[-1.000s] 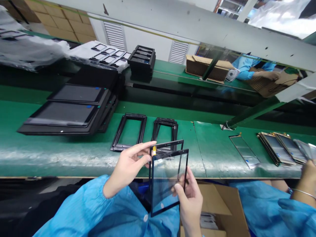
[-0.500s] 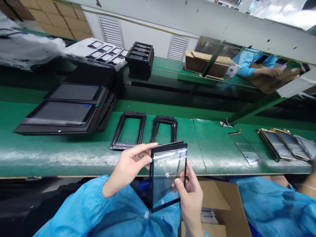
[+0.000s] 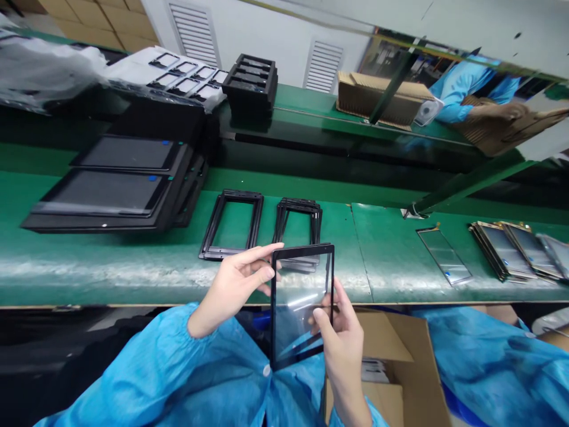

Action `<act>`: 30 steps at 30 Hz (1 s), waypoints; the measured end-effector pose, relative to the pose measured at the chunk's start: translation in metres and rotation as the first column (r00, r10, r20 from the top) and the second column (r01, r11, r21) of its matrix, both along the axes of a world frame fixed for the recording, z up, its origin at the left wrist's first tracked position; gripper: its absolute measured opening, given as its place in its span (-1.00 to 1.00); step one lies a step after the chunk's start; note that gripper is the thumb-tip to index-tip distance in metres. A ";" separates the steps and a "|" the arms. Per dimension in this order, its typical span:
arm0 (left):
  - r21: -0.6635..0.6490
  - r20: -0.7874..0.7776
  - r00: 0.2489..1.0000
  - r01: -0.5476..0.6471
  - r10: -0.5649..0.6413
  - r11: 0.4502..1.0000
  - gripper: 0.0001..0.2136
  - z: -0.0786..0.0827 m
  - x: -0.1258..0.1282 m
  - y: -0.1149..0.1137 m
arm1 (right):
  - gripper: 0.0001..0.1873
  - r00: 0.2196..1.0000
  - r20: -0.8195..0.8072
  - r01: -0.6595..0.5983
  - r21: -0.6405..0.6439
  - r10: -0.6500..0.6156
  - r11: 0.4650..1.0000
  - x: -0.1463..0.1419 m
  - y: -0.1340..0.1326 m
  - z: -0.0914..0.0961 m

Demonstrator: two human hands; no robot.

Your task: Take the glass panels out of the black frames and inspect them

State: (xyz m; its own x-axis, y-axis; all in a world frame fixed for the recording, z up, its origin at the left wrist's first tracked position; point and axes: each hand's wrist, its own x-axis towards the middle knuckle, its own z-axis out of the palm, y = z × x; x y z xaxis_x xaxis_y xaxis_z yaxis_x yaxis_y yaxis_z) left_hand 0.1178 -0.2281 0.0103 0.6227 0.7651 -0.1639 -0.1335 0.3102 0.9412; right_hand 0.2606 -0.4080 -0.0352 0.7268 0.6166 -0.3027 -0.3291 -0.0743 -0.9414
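Observation:
I hold a clear touch panel [image 3: 296,296] with a black border upright above the bench's front edge. A thin black frame lies behind it, showing along its left and top edges. My left hand [image 3: 231,284] is closed on the upper left edge, thumb in front and index finger along the top corner. My right hand [image 3: 344,341] grips the right edge, its thumb on the front and its fingers seen through the glass behind. Just beyond stand two stacks of black rectangular frames, a left stack [image 3: 256,219] and a right stack [image 3: 317,225], the latter partly hidden by the panel.
Black foam trays [image 3: 178,196] with screens lie at left. Glass panels [image 3: 502,252] are piled at right near a single panel [image 3: 444,255]. A green post [image 3: 466,181] rises from the bench. A cardboard box [image 3: 409,356] sits below; co-workers' blue sleeves [image 3: 493,367] are nearby.
The panel's top edge, slightly apart from the frame behind it before, now sits closer against it. Both hands keep their hold. The view has shifted slightly.

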 end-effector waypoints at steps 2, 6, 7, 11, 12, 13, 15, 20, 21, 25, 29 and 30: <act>-0.001 0.003 1.000 -0.007 0.007 1.000 -0.58 0.000 0.000 0.000 | -0.14 1.000 0.006 0.004 0.003 -0.004 1.000 -0.001 0.001 0.000; 0.014 -0.027 0.999 -0.022 0.023 1.000 -0.54 0.001 0.001 -0.001 | -0.18 0.999 0.035 -0.004 -0.001 0.004 1.000 -0.003 -0.001 -0.006; 0.018 -0.037 0.999 -0.021 0.022 1.000 -0.53 0.002 0.002 -0.001 | -0.20 0.999 0.050 -0.008 -0.009 0.009 1.000 -0.004 -0.002 -0.009; 0.045 -0.105 0.994 -0.022 0.026 0.999 -0.52 0.007 0.002 -0.003 | -0.32 0.946 0.322 -0.006 -0.062 0.026 0.998 -0.002 -0.005 -0.015; 0.062 -0.126 0.992 -0.019 0.026 0.998 -0.54 0.009 0.002 -0.004 | -0.35 0.901 0.434 0.014 -0.073 0.019 0.997 0.001 -0.004 -0.013; 0.083 -0.146 0.989 -0.011 0.023 0.996 -0.56 0.011 0.001 -0.005 | -0.35 0.850 0.527 0.039 -0.068 0.003 0.997 0.005 -0.003 -0.009; 0.119 -0.181 0.983 0.021 0.001 0.993 -0.61 0.015 -0.001 -0.007 | -0.33 0.804 0.593 0.053 -0.018 -0.032 0.998 0.017 0.003 0.003; 0.148 -0.238 0.969 0.099 -0.062 0.984 -0.64 0.024 -0.009 -0.010 | -0.58 0.941 0.323 -0.128 0.066 0.101 0.990 0.048 0.019 0.038; 0.151 -0.244 0.967 0.107 -0.068 0.983 -0.64 0.025 -0.010 -0.010 | -0.65 0.950 0.297 -0.125 0.063 0.101 0.990 0.051 0.021 0.042; 0.142 -0.248 0.966 0.114 -0.077 0.983 -0.62 0.022 -0.013 -0.009 | -0.82 0.961 0.272 -0.076 0.060 0.057 0.995 0.048 0.024 0.048; 0.110 -0.257 0.963 0.116 -0.084 0.987 -0.60 0.015 -0.016 -0.005 | -0.85 0.968 0.247 -0.068 0.088 0.044 0.994 0.042 0.024 0.049; 0.110 -0.269 0.959 0.126 -0.092 0.986 -0.59 0.014 -0.017 -0.004 | -0.86 0.970 0.238 -0.065 0.100 0.040 0.993 0.042 0.024 0.050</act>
State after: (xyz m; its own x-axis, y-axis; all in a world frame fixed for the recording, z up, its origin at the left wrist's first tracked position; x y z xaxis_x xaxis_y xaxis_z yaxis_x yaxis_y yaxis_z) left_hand 0.1006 -0.2326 0.0238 0.6513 0.7199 -0.2401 0.1514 0.1867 0.9707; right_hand 0.3027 -0.3844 0.0149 0.7356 0.6750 -0.0576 -0.0954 0.0190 -0.9953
